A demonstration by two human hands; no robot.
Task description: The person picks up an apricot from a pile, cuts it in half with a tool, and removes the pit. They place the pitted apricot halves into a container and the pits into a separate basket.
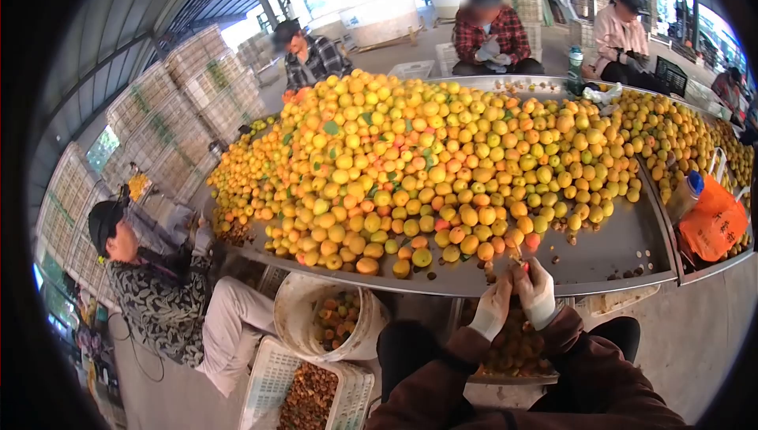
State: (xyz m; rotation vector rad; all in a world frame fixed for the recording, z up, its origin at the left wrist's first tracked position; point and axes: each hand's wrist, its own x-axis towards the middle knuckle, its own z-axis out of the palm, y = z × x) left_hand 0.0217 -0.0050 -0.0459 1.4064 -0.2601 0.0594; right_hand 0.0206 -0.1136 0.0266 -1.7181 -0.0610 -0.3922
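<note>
In the head view, a metal table [632, 229] is seen to be covered, from its far edge almost to its near edge, by a heap of yellow-orange fruit [395, 169], with green leaves scattered among it. At the near edge, right of the middle, the left hand [493, 304] and the right hand [537, 292], both clad in pale gloves, are brought together over the metal. A small red item [526, 267] is pinched at the fingertips of the right hand; the fingers of the left are curled close beside it, but whether it is also gripped by them cannot be told. Below the hands, a lower container of fruit [513, 355] is partly hidden by the forearms. Beneath the near edge, toward the left corner, a white bucket [290, 296] is partly filled with fruit, and a pale basket [264, 367] beside it is loaded with brown pieces [308, 398]. Beyond the right edge, an orange bag [714, 226] is set on the adjoining table. By the left edge, a co-worker [158, 296] is seated.
</note>
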